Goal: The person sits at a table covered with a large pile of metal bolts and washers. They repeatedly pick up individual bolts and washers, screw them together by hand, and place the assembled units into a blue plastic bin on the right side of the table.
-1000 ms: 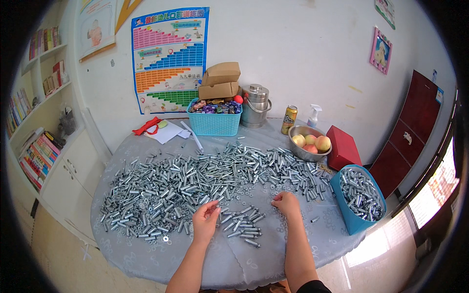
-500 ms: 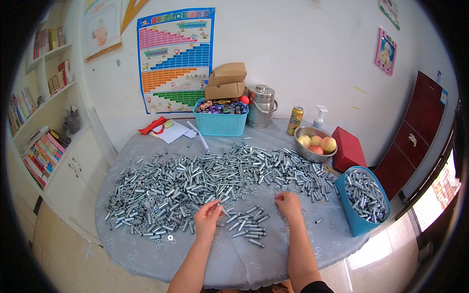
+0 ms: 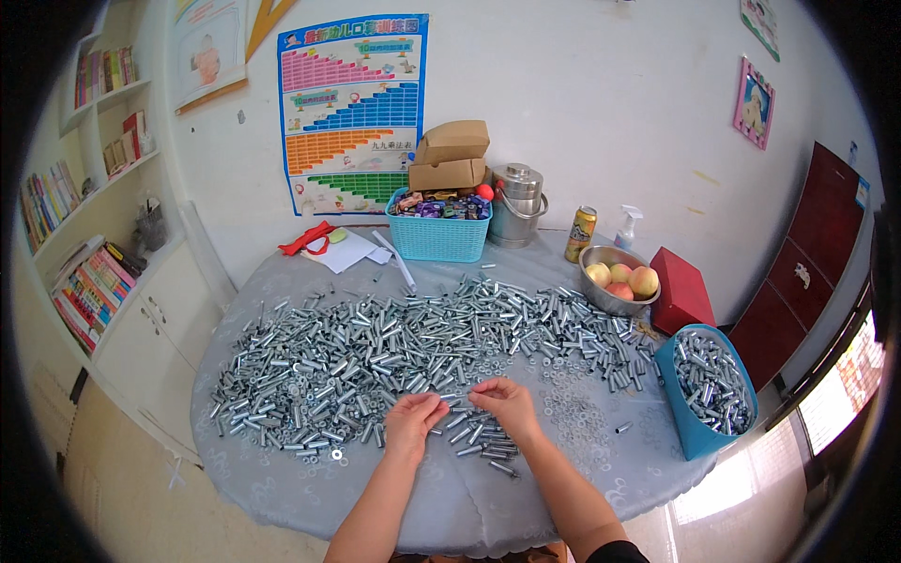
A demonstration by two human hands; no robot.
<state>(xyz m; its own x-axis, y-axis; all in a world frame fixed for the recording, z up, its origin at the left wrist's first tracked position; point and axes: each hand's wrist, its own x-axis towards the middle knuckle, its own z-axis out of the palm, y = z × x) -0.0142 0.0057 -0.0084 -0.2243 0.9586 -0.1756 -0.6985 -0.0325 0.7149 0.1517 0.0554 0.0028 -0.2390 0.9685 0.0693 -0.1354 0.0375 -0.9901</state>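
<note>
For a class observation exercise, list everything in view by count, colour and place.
Table: one, grey cloth, centre
Bin: one, blue, table's right
Metal pieces: countless, silver, table, bin
Bowl: one, silver, back right
Fruits: four visible, yellow-red, bowl
Box: one, red, beside bowl
Can: one, yellow, behind bowl
Sprayer: one, white, beside can
Lidded pail: one, silver, back
Basket: one, turquoise, beside pail
Cardboard box: one, brown, atop basket
Papers: count unclear, white, back left
Chart: one, multicoloured, wall
Picture frame: one, pink, upper right
Bookshelf: one, white, left
Books: many, mixed, bookshelf
Panel: one, maroon, right
Left hand: one, bare, centre
Right hand: one, bare, centre
</note>
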